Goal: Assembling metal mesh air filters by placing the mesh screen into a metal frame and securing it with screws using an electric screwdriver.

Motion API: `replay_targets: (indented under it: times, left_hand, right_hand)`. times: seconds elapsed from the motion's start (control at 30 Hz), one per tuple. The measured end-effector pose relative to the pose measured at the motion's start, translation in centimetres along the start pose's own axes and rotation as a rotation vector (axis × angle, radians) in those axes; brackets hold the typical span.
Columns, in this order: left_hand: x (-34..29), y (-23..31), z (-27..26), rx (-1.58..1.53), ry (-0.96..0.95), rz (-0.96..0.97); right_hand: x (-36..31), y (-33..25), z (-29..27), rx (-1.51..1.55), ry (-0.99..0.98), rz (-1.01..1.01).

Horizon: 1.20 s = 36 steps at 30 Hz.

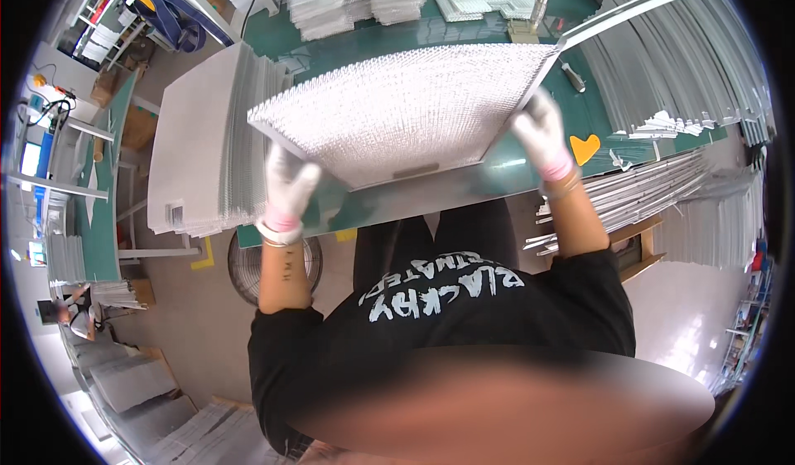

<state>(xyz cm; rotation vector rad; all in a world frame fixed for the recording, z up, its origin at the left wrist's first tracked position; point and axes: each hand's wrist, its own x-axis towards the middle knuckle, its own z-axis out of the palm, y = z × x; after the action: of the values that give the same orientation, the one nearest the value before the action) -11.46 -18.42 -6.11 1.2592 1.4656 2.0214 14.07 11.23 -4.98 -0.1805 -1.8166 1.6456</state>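
Note:
A silvery mesh filter panel (406, 105) is held up over the front of the green worktable (364, 204), tilted, with thin metal edging along its sides. My white-gloved left hand (290, 185) grips its left edge, thumb showing. On the right edge, my right hand (542, 138), also gloved, is closed round the frame, its fingertips partly hidden. A long pale metal strip (642, 8) runs from the panel's far right corner toward the upper right. A small slot (416, 170) shows near the panel's lower edge.
Stacked white-grey panels (195, 142) stand at the left, with mesh sheets (356, 1) at the back. Many long strips (671, 59) lie to the right. A screwdriver-like tool (573, 77) and a yellow heart-shaped piece (585, 149) rest near my right hand. A floor fan (248, 270) stands below.

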Motion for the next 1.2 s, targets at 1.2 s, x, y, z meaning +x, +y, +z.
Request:
replay_targets:
  times: [1.2]
  left_hand:
    - [4.3,-10.1,8.4,0.417,-1.312,-0.238]
  right_hand:
    - [-6.8,-6.5,1.2,0.091,-0.255,-0.569]
